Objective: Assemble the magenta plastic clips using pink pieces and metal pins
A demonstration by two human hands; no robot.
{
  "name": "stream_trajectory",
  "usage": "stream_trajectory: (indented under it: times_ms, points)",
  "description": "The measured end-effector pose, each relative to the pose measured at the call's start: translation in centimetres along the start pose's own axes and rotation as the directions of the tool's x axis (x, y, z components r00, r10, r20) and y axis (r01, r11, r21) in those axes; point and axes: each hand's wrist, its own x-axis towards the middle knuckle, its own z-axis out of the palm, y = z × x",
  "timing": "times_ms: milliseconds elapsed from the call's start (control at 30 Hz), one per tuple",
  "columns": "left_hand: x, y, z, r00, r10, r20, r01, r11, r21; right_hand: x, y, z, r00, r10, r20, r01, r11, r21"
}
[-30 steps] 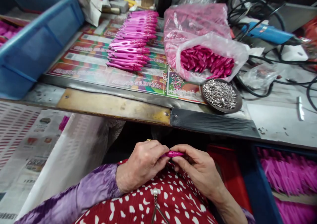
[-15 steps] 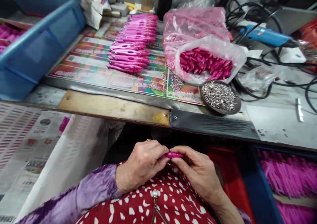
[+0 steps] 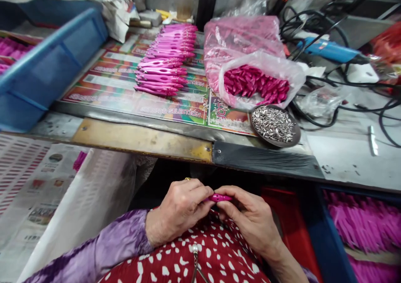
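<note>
A small magenta plastic piece with tiny dark holes [image 3: 219,197] is pinched between my two hands, low in front of the red spotted garment. The fingers of my left hand [image 3: 184,208] close on its left end and cover it. At its pointed right end, the thumb and fingertips of my right hand [image 3: 247,212] grip it. On the bench above lies a row of slim pink plastic pieces [image 3: 166,61], side by side. Similar short magenta pieces [image 3: 255,82] fill an opened plastic bag [image 3: 230,59]. A round dish [image 3: 296,140] holds many small silvery metal pins [image 3: 272,122].
A blue bin [image 3: 53,61] stands at the bench's left. Black cables [image 3: 387,84] and a blue-handled tool [image 3: 332,50] lie at the right. Below, a white basket [image 3: 94,191] is at left; a blue crate [image 3: 335,237] with pink pieces is at right. The metal bench edge [image 3: 144,139] runs across.
The view has shifted slightly, so the bench items sit a little lower and further left. Both hands keep their grip on the magenta piece, with hardly any movement.
</note>
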Motion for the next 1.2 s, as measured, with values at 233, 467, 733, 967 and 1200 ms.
stream_trajectory:
  times_ms: [233, 467, 733, 967, 1200]
  points:
    - [1.6, 0.2, -0.1, 0.996, 0.051, -0.078, -0.049, 0.998, 0.038, 1.1, -1.5, -2.2, 0.972, -0.206, -0.115, 0.172, 0.953, -0.251]
    - [3.5, 0.2, -1.1, 0.984, 0.096, -0.147, -0.088, 0.994, 0.061, 3.8, -2.5, -7.5, 0.817, -0.518, -0.253, 0.184, 0.650, -0.737]
    - [4.2, 0.0, -2.1, 0.981, 0.114, -0.158, -0.101, 0.991, 0.092, 6.5, -0.4, -9.6, 0.742, -0.659, -0.122, 0.108, 0.298, -0.948]
    - [4.0, -0.1, -1.7, 0.980, 0.107, -0.169, -0.088, 0.989, 0.118, 6.4, 0.2, -9.5, 0.752, -0.646, -0.132, 0.090, 0.299, -0.950]
    - [4.3, 0.3, -1.9, 0.984, 0.101, -0.146, -0.083, 0.989, 0.124, 6.9, -0.4, -10.1, 0.797, -0.589, -0.136, 0.123, 0.379, -0.917]
